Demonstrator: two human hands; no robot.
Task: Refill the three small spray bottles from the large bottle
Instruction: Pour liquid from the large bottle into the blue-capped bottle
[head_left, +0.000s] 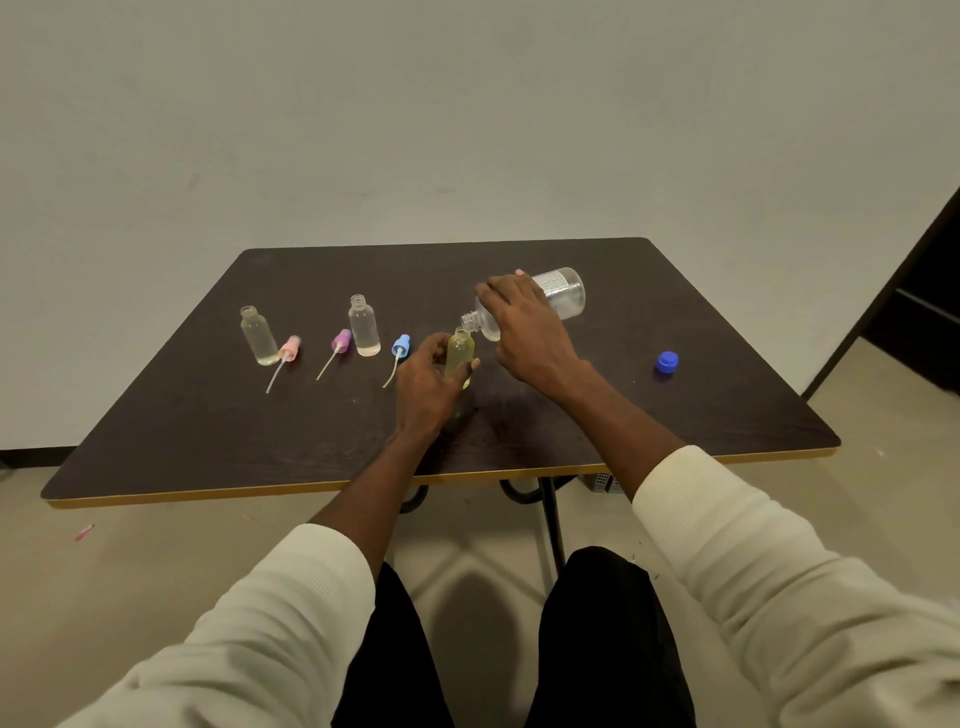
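Nearby, blue cap (667, 361), spray heads (401, 345), two uncapped bottles (363, 326)

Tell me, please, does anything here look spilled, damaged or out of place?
No spill shows on the table. One oddity: a small pink thing lies on the floor left of the table, away from the rest. The three spray heads lying beside the bottles suit the refill.

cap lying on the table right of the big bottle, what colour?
Blue. The loose cap lies alone on the dark table, clearest in the head view.
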